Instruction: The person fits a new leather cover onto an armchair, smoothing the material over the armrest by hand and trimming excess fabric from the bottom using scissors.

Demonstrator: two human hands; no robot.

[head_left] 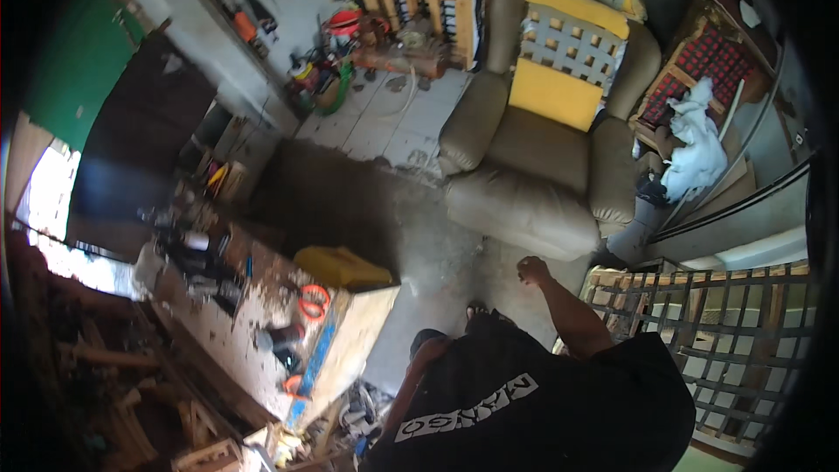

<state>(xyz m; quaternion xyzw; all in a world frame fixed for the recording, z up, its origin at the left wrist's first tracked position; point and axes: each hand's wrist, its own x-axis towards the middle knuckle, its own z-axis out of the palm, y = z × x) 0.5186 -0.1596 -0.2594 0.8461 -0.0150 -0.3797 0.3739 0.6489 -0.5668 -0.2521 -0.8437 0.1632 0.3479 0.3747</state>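
My right hand (530,271) hangs over the grey concrete floor, in front of the brown padded armchair (537,153) and apart from it. Its fingers are curled in, and nothing shows in them. Close to my body on the left is my left hand (432,350), its fingers hidden from view. A small dark rounded shape (426,337) lies right beside it; I cannot make out what it is or whether the hand touches it. To the left stands a worn workbench (363,332) with orange-handled scissors (314,302) and scattered tools on top.
A yellow cushion and webbing panel (552,92) leans on the armchair's seat. A wooden frame with woven black straps (725,319) stands at my right. White stuffing (696,144) lies beyond it. Wood scraps (131,385) are piled at the lower left. A yellow object (343,267) sits behind the bench.
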